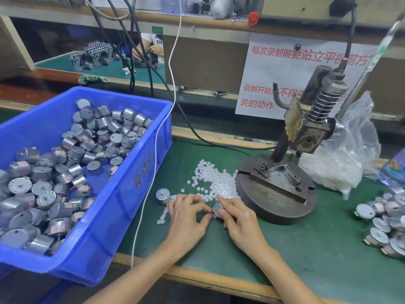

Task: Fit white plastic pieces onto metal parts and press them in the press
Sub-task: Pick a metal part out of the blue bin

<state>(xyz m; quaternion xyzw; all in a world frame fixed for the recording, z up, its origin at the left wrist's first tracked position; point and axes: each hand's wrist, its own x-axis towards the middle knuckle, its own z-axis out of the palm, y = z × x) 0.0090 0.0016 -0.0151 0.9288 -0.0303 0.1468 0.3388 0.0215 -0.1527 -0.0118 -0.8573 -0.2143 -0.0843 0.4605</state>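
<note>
While gripping a metal part [217,207] in the right hand [238,218], low over the near worktop [328,249] and just beside the scattered white plastic pieces [214,181], seems to be fitting: left hand [188,216] pinched at the part's face, holding a piece or not, cannot tell. Next, probably calls for seating squarely, then carrying right to the press [282,178]. Green mat throughout; blue bin [135,194] of parts left, another heap [385,224] right, shelf [197,23] far behind.

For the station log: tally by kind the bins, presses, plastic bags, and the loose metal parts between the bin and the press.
Blue bin: 1
Press: 1
Plastic bag: 1
Metal parts: 2, one standing, one in the right hand
Total: 5
</note>
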